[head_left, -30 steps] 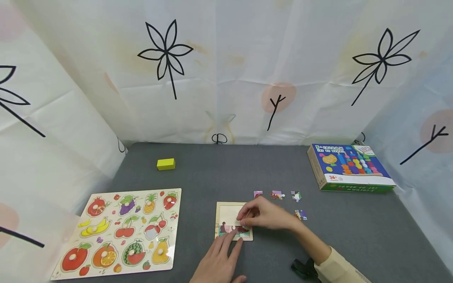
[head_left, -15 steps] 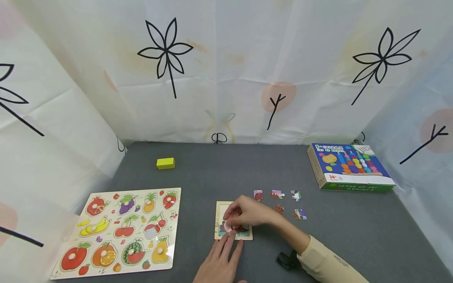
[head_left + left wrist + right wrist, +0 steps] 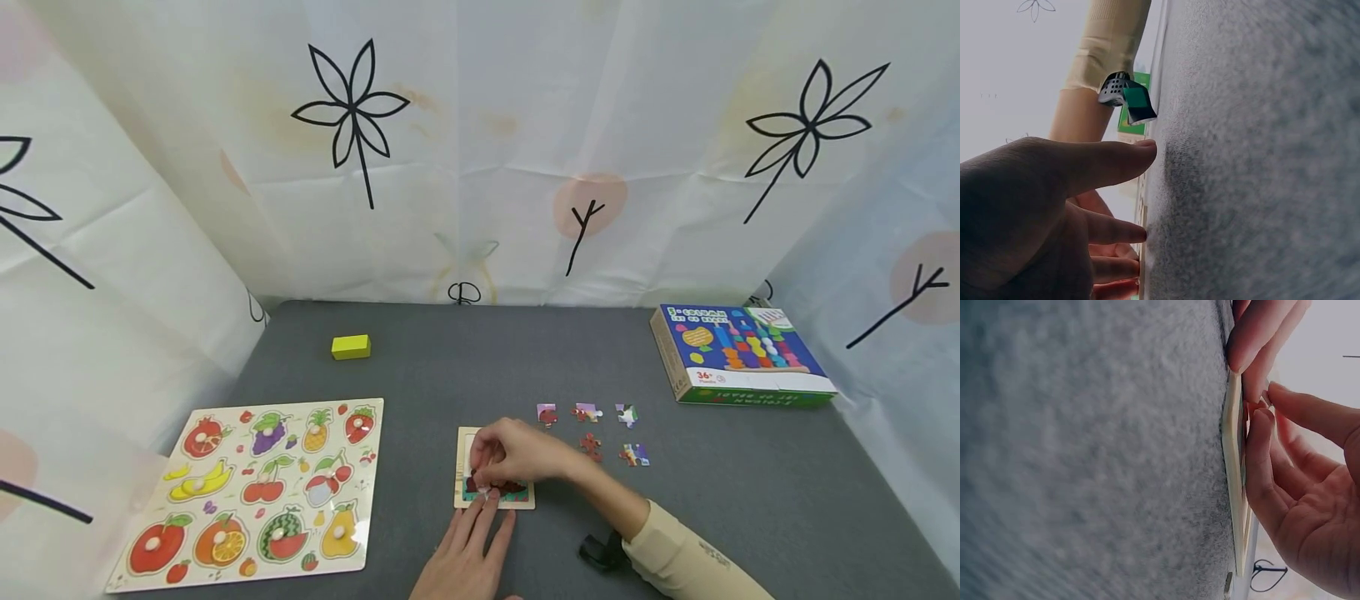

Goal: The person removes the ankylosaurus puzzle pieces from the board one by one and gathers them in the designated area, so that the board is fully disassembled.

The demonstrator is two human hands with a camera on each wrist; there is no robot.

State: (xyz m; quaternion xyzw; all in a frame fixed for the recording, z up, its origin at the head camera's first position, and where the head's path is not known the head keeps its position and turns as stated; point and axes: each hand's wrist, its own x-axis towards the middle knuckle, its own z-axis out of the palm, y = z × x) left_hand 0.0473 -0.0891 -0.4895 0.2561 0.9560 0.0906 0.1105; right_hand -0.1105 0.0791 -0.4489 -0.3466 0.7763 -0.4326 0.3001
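Note:
A small wooden puzzle tray [image 3: 462, 446] lies in the middle of the table, its lower part filled with brown, pink and green pieces. My right hand [image 3: 521, 452] is over the tray and pinches a small puzzle piece [image 3: 1266, 397] between thumb and fingers, low over the filled part; most of the piece is hidden. The fingers of my left hand [image 3: 463, 554] lie straight on the tray's near edge, their tips close to the right hand's fingertips. In the left wrist view the left thumb [image 3: 1125, 161] stretches out apart from the other fingers.
Several loose puzzle pieces [image 3: 589, 447] lie right of the tray. A fruit knob-puzzle board [image 3: 251, 500] covers the left front. A yellow block [image 3: 351, 347] sits at the back left, a blue toy box [image 3: 742, 354] at the back right. Patterned cloth [image 3: 480, 150] surrounds the table.
My right hand has moved left across the tray, uncovering loose pieces at its right. Over the last half second it has shifted only slightly. The left hand has barely moved.

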